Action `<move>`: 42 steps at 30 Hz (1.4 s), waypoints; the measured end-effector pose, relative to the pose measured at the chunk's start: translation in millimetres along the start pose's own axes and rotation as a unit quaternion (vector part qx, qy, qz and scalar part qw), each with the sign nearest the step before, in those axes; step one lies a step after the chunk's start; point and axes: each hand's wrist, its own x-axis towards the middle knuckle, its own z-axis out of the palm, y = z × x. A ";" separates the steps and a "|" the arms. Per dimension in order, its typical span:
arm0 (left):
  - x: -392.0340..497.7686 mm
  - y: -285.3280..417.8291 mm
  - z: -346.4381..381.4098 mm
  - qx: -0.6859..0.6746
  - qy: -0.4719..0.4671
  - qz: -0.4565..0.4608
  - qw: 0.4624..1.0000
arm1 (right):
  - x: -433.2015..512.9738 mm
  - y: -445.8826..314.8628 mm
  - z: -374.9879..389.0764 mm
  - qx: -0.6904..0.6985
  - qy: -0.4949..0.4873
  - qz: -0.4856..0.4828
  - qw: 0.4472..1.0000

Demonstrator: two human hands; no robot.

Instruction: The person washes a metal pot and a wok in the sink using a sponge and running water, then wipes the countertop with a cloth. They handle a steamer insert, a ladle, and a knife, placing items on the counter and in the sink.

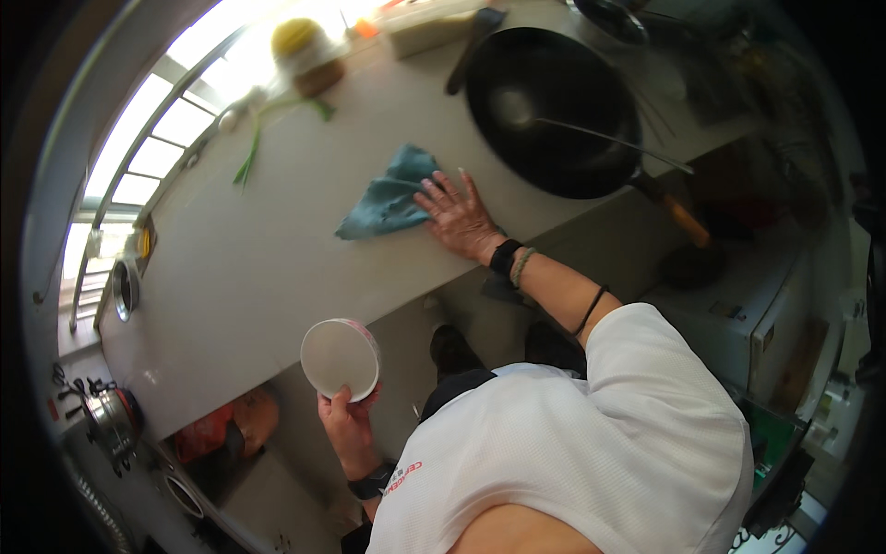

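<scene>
My left hand holds a white bowl just off the counter's front edge. The thumb lies over its rim, and the fingers are behind it. The bowl's mouth is tilted towards me, its inside looks bare, and a pinkish pattern shows on its outer wall. On the counter, my right hand lies palm down with fingers apart, its fingertips over the right end of a blue-green cloth. The cloth is folded into a rough triangle. What the palm covers is hidden.
A black wok with a metal-handled ladle stands right on the counter, its wooden handle jutting past the front edge. Green onion stalks, a yellow-lidded jar and a cleaver-like tool lie farther back. A metal pot is at left.
</scene>
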 end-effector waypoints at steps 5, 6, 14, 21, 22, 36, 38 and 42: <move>-45.2 -22.1 84.9 0.007 -0.023 0.024 0.999 | -79.0 128.3 -42.6 0.206 -0.012 0.019 0.978; -54.0 -31.5 107.1 0.004 -0.028 0.030 0.999 | -93.2 151.4 -60.4 0.201 -0.023 0.004 0.979; -122.4 -85.7 275.8 0.050 -0.080 0.018 0.995 | -211.8 339.3 -10.2 0.118 0.157 -0.097 0.976; -149.9 -105.0 433.0 0.088 -0.168 0.006 0.982 | -254.9 482.6 -66.7 0.073 -0.002 0.148 0.986; -149.6 -106.6 454.8 0.089 -0.184 0.011 0.979 | -249.0 503.3 -82.4 0.107 0.018 0.202 0.973; -96.6 -188.9 775.1 0.153 -0.312 -0.035 0.937 | -219.5 724.7 -148.0 0.194 0.235 0.148 0.941; -89.5 -205.6 812.9 0.153 -0.288 -0.062 0.943 | -213.0 750.0 -183.1 0.552 -0.020 0.216 0.805; -82.3 -237.3 855.0 0.202 -0.244 -0.080 0.945 | -200.4 777.7 -222.3 0.702 -0.261 0.195 0.634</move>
